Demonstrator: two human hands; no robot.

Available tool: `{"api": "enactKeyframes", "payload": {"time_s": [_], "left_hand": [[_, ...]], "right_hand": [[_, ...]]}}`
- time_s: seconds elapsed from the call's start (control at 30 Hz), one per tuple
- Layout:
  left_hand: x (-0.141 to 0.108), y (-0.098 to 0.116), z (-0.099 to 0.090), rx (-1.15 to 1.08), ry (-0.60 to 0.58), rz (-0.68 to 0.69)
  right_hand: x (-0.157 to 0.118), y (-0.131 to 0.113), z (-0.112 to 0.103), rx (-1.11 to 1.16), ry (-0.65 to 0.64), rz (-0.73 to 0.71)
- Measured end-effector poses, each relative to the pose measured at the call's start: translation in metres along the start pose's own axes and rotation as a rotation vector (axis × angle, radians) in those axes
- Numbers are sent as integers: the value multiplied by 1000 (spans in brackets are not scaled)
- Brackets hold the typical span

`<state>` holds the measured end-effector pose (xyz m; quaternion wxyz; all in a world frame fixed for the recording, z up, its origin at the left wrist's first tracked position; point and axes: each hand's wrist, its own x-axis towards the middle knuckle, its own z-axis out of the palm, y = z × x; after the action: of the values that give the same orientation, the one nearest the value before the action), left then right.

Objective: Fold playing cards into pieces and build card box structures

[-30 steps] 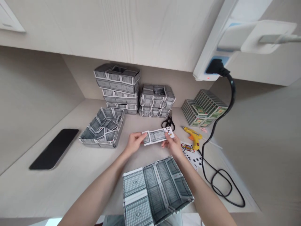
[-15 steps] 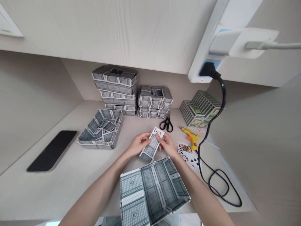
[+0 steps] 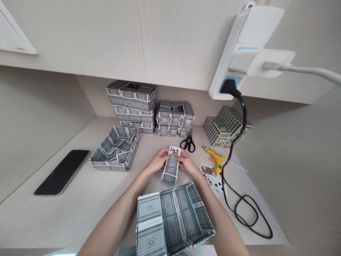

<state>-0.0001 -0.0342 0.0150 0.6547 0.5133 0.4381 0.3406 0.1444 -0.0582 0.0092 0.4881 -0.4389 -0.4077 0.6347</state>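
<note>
A strip of joined playing cards (image 3: 171, 169) is held between both hands over the desk. Its far end shows a queen's face, and the rest shows patterned card backs. My left hand (image 3: 159, 160) grips the strip's left edge, fingers closed on it. On the right edge, my right hand (image 3: 187, 163) pinches the same strip. Nearer my body, between the forearms, stands a large open box made of cards (image 3: 176, 217). Black scissors (image 3: 188, 143) lie just beyond my right hand. A yellow glue gun (image 3: 216, 158) rests on loose cards (image 3: 211, 179) to the right.
A card tray (image 3: 127, 165) with folded pieces sits at left, near a black phone (image 3: 61, 172). Stacked card boxes (image 3: 135, 106), (image 3: 174, 119) and green card blocks (image 3: 226, 124) stand along the back. A black cable (image 3: 239, 209) loops at right below a power strip (image 3: 231, 53).
The card strip has turned more upright in view, with its near end swung to the right. Both hands still hold it. The camera view has shifted slightly.
</note>
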Motion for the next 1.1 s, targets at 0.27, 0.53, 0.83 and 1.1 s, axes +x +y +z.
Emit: {"api": "enactKeyframes", "payload": {"time_s": [0.27,0.53,0.83,1.1], "left_hand": [[-9,-4,-2,-70,15,86],[-10,-6,-2,-121,6,145],[-11,-11,2,-180,193,152],[-10,-7,0,-155,181,151]], "right_hand": [[-5,4,6,39,35,-65],[-6,5,11,26,34,-161],[-7,11,24,173,14,-59],[-7,13,22,162,82,-65]]}}
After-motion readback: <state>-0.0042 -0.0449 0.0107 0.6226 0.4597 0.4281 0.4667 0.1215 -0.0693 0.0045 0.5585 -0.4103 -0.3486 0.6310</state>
